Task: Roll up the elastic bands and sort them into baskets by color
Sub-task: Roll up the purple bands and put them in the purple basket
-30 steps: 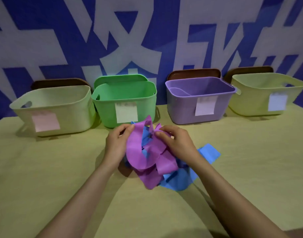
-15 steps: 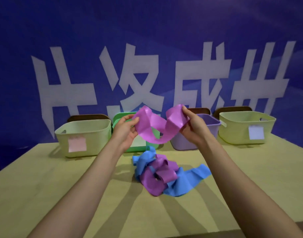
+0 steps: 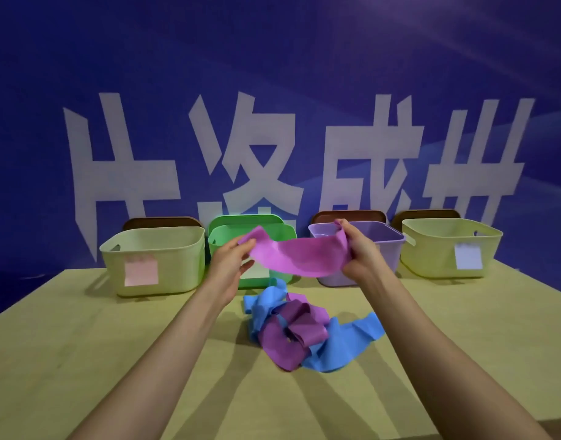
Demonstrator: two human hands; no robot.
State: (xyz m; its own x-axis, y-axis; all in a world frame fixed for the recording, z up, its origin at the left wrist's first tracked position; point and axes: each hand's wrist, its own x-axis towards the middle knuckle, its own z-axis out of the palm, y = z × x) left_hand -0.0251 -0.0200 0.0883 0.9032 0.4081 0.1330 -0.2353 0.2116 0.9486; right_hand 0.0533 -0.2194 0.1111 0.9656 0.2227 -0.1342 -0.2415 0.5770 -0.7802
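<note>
Two hands (head view): both raised above the table (image 3: 82, 328), with the held purple band (image 3: 299, 257) sagging between them, in front of the baskets.
Left hand (image 3: 230, 265): thumb and fingers pinch the band's left end.
Right hand (image 3: 358, 249): fingers curled round its right end.
Pile: blue band (image 3: 342, 344) and second purple band (image 3: 291, 331) tangled on the table, below the hands.
Back row: left yellow basket (image 3: 152, 249), green basket (image 3: 282, 230), purple basket (image 3: 387, 249), right yellow basket (image 3: 438, 246).
</note>
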